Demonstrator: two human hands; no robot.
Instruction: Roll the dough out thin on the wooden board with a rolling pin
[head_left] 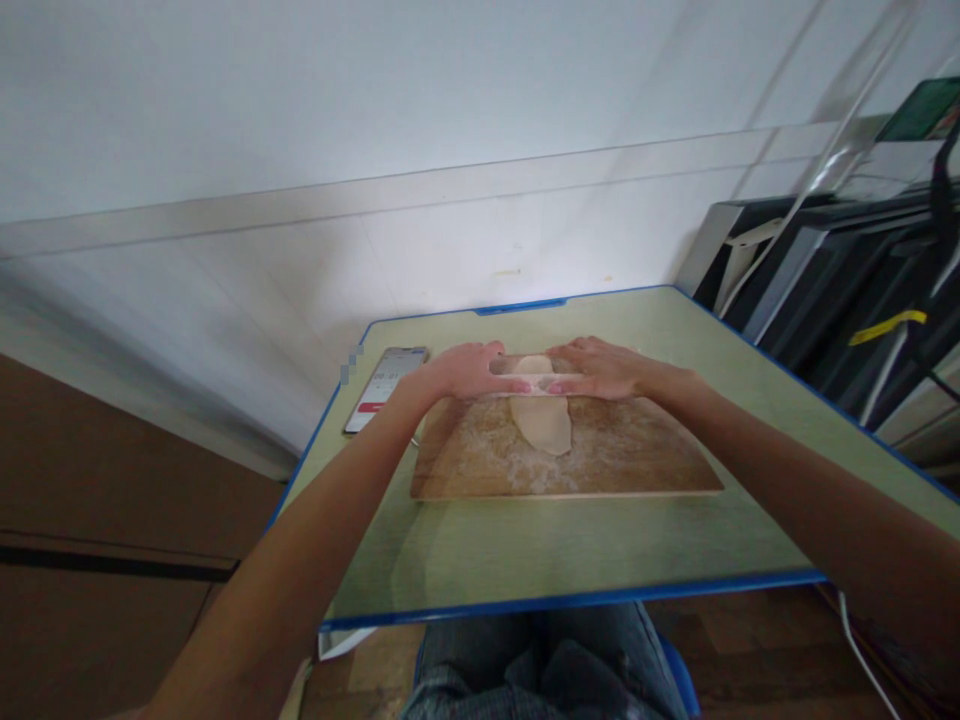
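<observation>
A flat, elongated sheet of pale dough lies lengthwise on a floured wooden board. Across its far part rests a whitish rolling pin. My left hand is closed over the pin's left end, thumb pointing inward along it. At the other end my right hand grips it the same way, with the two thumb tips close together above the dough. Both ends of the pin are hidden under my hands. Some dough shows beyond the pin, and loose flour dusts the board in front.
A phone with a lit screen lies left of the board, near my left forearm. The board sits on a pale green table with blue edging, set against a white wall. Dark flat panels and a white cable stand beyond the table's right side.
</observation>
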